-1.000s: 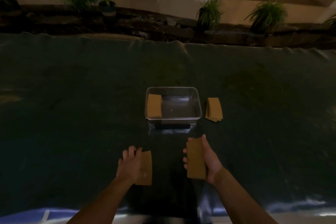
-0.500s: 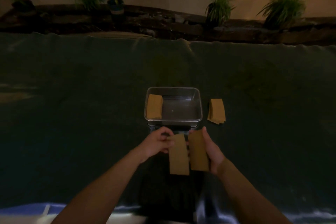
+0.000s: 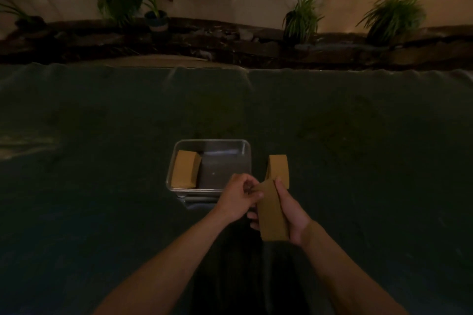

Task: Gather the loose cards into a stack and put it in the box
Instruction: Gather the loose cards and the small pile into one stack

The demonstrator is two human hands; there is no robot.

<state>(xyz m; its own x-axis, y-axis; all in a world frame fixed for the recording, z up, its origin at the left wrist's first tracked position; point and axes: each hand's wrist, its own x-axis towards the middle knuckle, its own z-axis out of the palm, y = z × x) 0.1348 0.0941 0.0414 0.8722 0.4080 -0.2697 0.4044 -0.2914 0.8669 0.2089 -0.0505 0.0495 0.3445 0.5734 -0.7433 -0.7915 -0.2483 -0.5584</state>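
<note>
Currently I am in the gathering step: my right hand (image 3: 290,208) wraps the held stack (image 3: 271,212) of tan cards along its long edge, and my left hand (image 3: 239,195) pinches the stack's far top corner to square it. Both grips are closed on that stack, just in front of the metal box (image 3: 247,158) on the dark desk (image 3: 102,186). One stack (image 3: 185,169) already lies in the box's left side; another pile (image 3: 279,167) rests on the desk just right of the box. Next, I judge, comes aligning the edges, then lowering the stack into the box's free right portion. No brand, label or writing is legible on cards or box.
</note>
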